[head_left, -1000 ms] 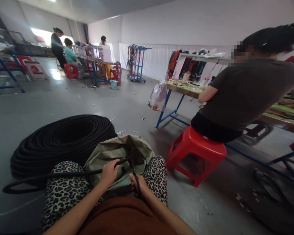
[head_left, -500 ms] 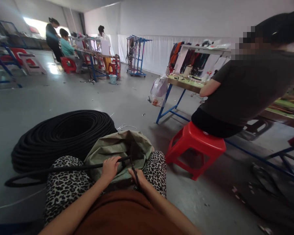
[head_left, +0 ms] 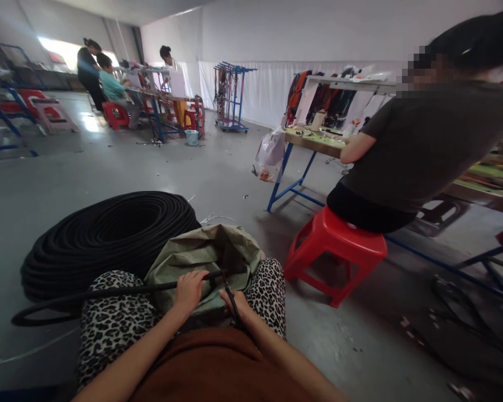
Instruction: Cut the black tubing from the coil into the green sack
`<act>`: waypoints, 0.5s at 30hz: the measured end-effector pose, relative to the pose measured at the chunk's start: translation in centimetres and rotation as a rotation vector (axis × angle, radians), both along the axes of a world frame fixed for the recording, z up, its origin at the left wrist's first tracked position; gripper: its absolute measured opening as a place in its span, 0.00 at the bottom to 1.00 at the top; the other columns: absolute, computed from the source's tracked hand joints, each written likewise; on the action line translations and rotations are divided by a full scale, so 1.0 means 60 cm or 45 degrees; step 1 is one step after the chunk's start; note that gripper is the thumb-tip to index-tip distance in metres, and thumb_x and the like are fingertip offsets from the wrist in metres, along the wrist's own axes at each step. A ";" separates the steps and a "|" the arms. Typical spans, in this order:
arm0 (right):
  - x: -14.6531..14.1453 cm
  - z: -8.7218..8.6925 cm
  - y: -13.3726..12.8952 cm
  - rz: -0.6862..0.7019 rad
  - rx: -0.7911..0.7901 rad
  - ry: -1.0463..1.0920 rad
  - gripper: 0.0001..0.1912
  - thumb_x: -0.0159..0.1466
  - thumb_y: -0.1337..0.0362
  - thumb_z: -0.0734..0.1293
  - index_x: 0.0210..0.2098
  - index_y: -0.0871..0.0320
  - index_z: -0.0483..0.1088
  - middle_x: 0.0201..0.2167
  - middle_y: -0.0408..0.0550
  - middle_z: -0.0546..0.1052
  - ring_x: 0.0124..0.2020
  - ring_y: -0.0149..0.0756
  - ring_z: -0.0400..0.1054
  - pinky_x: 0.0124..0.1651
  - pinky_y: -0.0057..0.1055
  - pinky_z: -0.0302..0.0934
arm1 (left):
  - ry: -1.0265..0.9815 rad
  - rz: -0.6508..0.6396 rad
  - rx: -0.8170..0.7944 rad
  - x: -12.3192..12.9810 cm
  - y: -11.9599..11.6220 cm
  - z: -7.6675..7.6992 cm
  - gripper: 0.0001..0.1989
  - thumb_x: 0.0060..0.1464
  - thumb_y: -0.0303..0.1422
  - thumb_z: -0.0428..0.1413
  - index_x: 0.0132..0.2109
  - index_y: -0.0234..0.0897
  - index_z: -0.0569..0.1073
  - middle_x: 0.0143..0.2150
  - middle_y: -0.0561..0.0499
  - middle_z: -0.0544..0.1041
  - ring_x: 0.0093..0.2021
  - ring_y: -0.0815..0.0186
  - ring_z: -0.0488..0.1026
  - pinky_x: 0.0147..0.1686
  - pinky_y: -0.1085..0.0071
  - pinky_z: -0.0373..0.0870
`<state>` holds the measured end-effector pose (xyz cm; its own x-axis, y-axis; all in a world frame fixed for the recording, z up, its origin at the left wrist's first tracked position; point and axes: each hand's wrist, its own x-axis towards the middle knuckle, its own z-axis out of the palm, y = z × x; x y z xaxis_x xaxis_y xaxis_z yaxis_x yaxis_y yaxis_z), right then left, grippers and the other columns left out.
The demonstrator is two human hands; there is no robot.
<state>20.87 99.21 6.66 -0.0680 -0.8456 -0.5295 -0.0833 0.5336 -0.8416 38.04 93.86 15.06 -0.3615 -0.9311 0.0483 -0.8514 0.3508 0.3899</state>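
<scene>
My left hand (head_left: pixel 190 287) is wrapped round a thick black cord (head_left: pixel 129 290) that runs across my knee from the left. My right hand (head_left: pixel 237 304) grips dark scissors (head_left: pixel 231 297), whose blades point up at the cord's free end. Whether the blades touch the cord is too small to tell. Both hands are over the mouth of an open green-grey sack (head_left: pixel 184 245) between my knees. A big coil of black cord (head_left: pixel 79 237) lies on the floor to the left, touching or very near the sack.
A person in a dark shirt (head_left: pixel 427 145) sits on a red stool (head_left: pixel 343 234) at a workbench (head_left: pixel 318 143) on the right. A plastic bag (head_left: pixel 270 156) hangs from its corner. Farther back are several people, a blue rack (head_left: pixel 237 100) and a small bucket (head_left: pixel 191 137).
The view has shifted slightly. My hands and the scissors keep nearly the same place at the cord's end.
</scene>
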 end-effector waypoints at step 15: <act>0.002 0.036 0.002 0.005 0.015 0.021 0.15 0.64 0.57 0.64 0.27 0.62 0.67 0.18 0.41 0.65 0.20 0.28 0.62 0.27 0.24 0.60 | -0.020 0.024 -0.022 0.005 -0.006 -0.011 0.18 0.60 0.30 0.46 0.53 0.42 0.74 0.52 0.47 0.78 0.50 0.59 0.71 0.50 0.61 0.62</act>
